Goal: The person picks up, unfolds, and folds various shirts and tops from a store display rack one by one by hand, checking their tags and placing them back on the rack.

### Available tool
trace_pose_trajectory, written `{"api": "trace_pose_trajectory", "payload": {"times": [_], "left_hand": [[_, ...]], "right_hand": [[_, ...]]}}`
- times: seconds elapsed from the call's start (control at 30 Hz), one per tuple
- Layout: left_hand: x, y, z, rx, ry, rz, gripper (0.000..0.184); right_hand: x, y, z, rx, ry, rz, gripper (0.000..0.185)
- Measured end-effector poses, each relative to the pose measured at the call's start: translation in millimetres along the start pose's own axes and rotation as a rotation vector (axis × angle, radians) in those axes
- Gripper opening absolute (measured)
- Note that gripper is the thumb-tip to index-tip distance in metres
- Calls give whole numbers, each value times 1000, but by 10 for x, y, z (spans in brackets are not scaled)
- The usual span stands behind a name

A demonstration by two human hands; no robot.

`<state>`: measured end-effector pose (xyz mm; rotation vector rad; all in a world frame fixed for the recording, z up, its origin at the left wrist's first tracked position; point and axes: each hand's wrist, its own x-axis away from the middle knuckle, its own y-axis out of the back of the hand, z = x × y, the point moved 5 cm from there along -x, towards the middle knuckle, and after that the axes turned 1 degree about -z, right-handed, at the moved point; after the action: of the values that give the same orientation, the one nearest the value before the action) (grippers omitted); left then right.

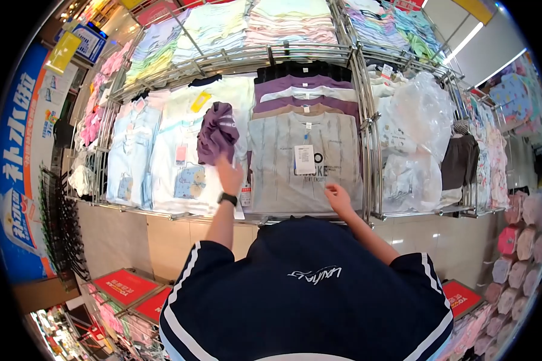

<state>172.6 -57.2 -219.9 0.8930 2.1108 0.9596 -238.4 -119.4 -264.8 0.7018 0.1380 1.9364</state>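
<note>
A bunched purple garment [217, 133] lies over the white shirts [168, 168] left of centre. My left hand [229, 175], with a dark band at the wrist, is at its lower edge; its fingers are blurred against the cloth, so their grip cannot be made out. Over the lower right of a flat grey T-shirt [277, 162] is my right hand [338, 198], fingers curled in and nothing visible in them. That T-shirt bears a white tag [304, 159] and dark print. Behind it, purple, white, brown and black shirts [304, 71] overlap in a row.
Metal rails [367, 120] frame the display. Pale folded clothes [292, 24] fill the upper shelf. Light blue clothing [132, 150] lies at the left, and clear plastic wrapping [424, 120] covers clothes at the right. Red signs [125, 286] stand low behind me.
</note>
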Motion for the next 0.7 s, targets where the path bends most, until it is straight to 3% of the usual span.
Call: {"api": "trace_pose_trajectory", "payload": {"times": [0.13, 0.17, 0.23, 0.33, 0.43, 0.5, 0.57, 0.7], "left_hand": [[887, -478, -271, -95, 240, 640, 69], [1020, -575, -192, -141, 200, 697, 65], [1240, -916, 150, -230, 120, 801, 56], [1139, -776, 63, -126, 126, 956, 41], [1028, -578, -39, -211, 60, 874, 33], [877, -383, -338, 45, 27, 781, 32], [806, -408, -348, 265, 57, 694, 29], [761, -529, -410, 858, 377, 576, 24]], "right_hand": [[166, 209, -116, 434, 120, -349, 62], [222, 250, -100, 522, 146, -424, 66], [284, 357, -12, 628, 122, -455, 74], [200, 479, 22, 608, -48, -309, 77], [41, 476, -84, 526, -224, -169, 73], [-37, 466, -120, 571, -284, -94, 72], [-125, 415, -292, 656, -130, -220, 70], [16, 446, -132, 618, 26, -363, 69]]}}
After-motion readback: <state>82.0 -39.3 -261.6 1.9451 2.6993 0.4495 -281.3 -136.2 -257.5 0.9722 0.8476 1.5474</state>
